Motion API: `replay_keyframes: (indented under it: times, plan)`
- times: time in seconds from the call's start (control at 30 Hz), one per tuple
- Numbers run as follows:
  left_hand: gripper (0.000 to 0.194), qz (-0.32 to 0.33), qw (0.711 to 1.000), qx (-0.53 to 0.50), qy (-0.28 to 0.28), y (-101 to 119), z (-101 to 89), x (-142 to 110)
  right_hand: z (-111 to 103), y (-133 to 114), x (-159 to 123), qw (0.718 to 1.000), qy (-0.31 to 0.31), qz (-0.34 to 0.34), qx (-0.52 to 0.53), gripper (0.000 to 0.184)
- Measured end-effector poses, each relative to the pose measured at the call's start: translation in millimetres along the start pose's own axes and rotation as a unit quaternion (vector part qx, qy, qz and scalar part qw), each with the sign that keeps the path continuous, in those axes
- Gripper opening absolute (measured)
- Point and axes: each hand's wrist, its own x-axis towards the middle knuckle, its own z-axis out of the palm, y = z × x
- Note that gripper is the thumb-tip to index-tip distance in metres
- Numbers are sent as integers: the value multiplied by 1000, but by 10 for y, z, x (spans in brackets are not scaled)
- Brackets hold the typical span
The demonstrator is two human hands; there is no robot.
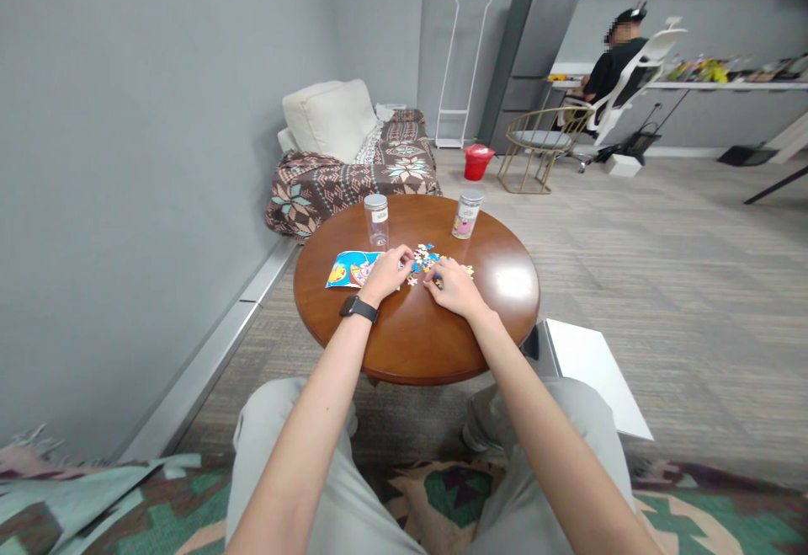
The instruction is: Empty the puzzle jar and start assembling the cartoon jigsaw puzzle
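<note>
Two bare forearms reach forward over the near edge of the surface (417, 349), the left forearm (316, 429) crossing toward its left end and the right forearm (536, 403) toward its right. The left hand (391, 269) turns inward, fingers curled and thumb close to the fingertips. The right hand (453, 285) shows its back, bent fingers pointing toward the left edge. The hands sit near each other, apart; whether the fingertips pinch is too small to tell.

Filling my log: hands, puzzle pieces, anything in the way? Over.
Left hand, right hand at puzzle pieces, grip unclear. Pieces loosely scattered. Picture sheet partly hidden behind left hand; jars clear of hands.
</note>
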Motion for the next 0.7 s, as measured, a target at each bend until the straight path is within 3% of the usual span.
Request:
replay_keyframes:
  times: [0.4, 0.7]
  plan:
    - [17, 19, 998, 46, -46, 8, -29, -8, 14, 34, -12, 995, 5, -23, 101, 7]
    - [29, 27, 995, 67, -70, -65, 66, 10, 23, 44, -6, 994, 5, -39, 102, 7]
